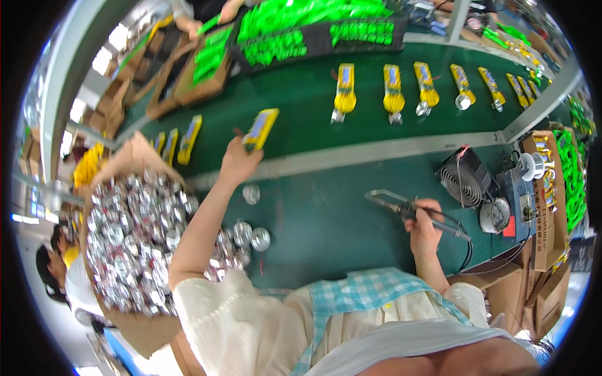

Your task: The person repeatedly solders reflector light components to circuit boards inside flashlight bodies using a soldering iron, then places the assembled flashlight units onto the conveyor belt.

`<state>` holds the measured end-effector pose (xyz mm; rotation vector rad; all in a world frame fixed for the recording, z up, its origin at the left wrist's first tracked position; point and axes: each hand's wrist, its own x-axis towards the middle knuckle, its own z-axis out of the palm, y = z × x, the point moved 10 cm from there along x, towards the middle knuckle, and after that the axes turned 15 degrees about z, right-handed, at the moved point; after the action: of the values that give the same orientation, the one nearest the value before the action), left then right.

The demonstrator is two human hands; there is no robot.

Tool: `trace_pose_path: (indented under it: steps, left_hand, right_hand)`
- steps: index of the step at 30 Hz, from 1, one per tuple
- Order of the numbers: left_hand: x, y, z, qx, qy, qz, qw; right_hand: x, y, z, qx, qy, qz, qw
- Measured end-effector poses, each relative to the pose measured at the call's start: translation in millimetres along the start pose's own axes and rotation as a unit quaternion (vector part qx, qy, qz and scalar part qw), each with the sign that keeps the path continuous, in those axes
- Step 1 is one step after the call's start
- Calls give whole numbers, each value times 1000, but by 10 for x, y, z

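Observation:
My left hand (240, 161) reaches out over the rail at the near edge of the green belt. Its fingers are closed on the lower end of a yellow plastic housing (262, 128) with a bluish panel, held tilted. My right hand (427, 222) grips a soldering iron (401, 205) with a thin curved metal guide at its front, pointing left above the green bench (332, 232). A few silvery round reflector cups (251, 194) lie on the bench below my left arm, beside a big heap of the same cups (135, 238).
More yellow housings (345, 91) lie spaced along the belt (301, 113). A black crate (320, 41) of green parts stands beyond. On the right are a fan (464, 178), a round tin (495, 215), a soldering station (519, 200) and a wire spool (531, 166). Another person's hands (188, 24) work at the far left.

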<state>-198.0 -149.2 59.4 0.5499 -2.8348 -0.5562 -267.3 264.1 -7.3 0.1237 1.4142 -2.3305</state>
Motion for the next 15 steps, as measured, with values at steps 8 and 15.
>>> trace_pose_path:
  steps: [8,15]
  left_hand:
    - [-1232,1103,901,-26,-29,109,993]
    - [-1089,261,133,169,25,11,985]
  right_hand:
    - [-82,-19,311,1,-99,-14,995]
    - [-200,-35,219,-1,-92,-22,996]
